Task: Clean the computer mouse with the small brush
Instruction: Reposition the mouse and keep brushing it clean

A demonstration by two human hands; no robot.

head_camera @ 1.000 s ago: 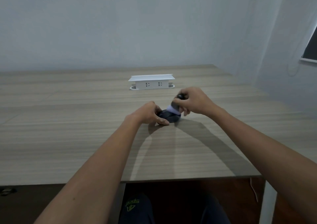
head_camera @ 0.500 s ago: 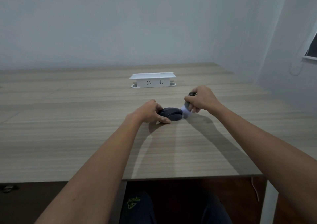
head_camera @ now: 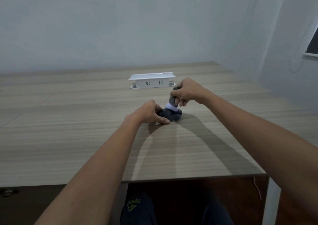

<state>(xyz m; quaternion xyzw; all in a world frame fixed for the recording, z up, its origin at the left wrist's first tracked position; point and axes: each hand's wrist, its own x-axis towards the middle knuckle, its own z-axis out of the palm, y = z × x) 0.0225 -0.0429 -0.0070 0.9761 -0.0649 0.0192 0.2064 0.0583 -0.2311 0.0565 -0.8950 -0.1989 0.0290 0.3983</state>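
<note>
At the very bottom of the view the person's dark trousers with a small green logo are showing under the near edge of the wooden table, and a thin reddish cord is hanging below the table's right corner beside a white table leg. Both bare forearms are reaching forward over the tabletop and casting long shadows across the grain. The left hand is lying against the left side of the dark computer mouse, fingers curled around its far side and thumb stretched along its near edge, gripping it where it is sitting on the table a little right of centre. Just beyond, the right hand is clenching round the dark handle of the small brush, holding it nearly upright with a slight tilt, its top end poking out above the fingers. The brush's white bristles are pointing down and touching the top of the mouse towards its right end. Farther back, near the table's far middle, a white socket box is standing raised out of the tabletop, its flat lid on top and two outlets facing the camera; whether anything is sitting inside the openings at its base cannot be told. Behind it a plain pale wall is running across, and at the far right a dark window edge is showing.
</note>
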